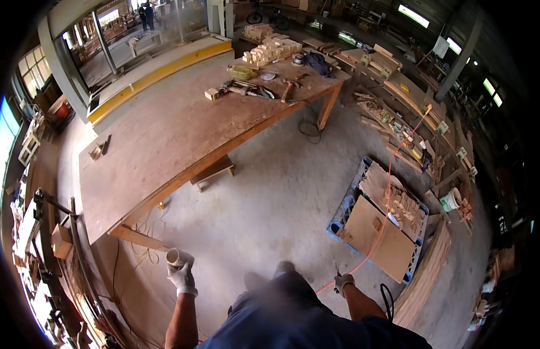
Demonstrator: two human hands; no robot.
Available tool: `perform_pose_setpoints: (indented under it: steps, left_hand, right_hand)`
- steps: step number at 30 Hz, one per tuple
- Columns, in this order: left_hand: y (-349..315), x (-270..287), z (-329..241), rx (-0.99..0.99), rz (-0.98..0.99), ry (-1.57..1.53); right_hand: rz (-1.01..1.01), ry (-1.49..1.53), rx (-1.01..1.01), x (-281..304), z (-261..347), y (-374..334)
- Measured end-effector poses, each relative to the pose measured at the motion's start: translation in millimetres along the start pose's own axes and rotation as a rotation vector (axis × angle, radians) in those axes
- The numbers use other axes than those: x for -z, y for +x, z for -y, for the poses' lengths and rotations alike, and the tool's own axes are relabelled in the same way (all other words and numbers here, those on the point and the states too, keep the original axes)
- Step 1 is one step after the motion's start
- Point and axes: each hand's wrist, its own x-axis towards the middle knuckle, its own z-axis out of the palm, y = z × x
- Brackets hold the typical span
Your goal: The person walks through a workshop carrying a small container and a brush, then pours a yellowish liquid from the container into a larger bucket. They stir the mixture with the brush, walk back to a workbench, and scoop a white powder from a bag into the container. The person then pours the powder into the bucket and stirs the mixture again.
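Observation:
My left hand (pixel 183 279), in a pale work glove, is wrapped round a small cup-like container (pixel 176 256) with a light round rim. It is just off the near corner of the big wooden table (pixel 153 168). On my right, my gloved right hand (pixel 343 282) is closed on a slim dark tool (pixel 338 271) whose thin tip points up; its exact kind is too small to make out. An orange-red hose (pixel 388 192) runs down from the far right and passes by this hand.
A hammer (pixel 289 87), stacked wood blocks (pixel 270 53) and a small wooden piece (pixel 99 149) lie on the table. To the right is a blue pallet (pixel 334 225) bearing boards and wood pieces. Long planks (pixel 424 273) lie beside it. A cable (pixel 145 244) trails near the table leg.

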Motion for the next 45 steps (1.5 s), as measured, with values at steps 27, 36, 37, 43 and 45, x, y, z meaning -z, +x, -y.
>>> perform_pose_setpoints:
  steps: [27,36,37,43,45]
  left_hand:
    - [263.8,-334.9,-90.9,-0.105,0.073,0.065]
    - [392.3,-418.7,-119.4,-0.108,0.135,0.089]
    - [402.2,-425.5,-130.3,-0.094,0.153,0.093]
    - [452.1,-453.9,-146.4,-0.099,0.192,0.145]
    - [459.4,-461.5,-140.9,-0.088,0.193,0.123]
  right_hand:
    - [-0.54,0.107,0.596,-63.5,506.2,183.3]
    - [-0.694,0.162,0.625,-47.8,644.2,129.9]
    - [-0.687,0.107,0.574,-51.0,671.7,110.6]
    - [-0.66,0.245,0.844,-77.3,791.8,62.6]
    - [-0.688,0.223,0.952,-78.4,822.8,64.8]
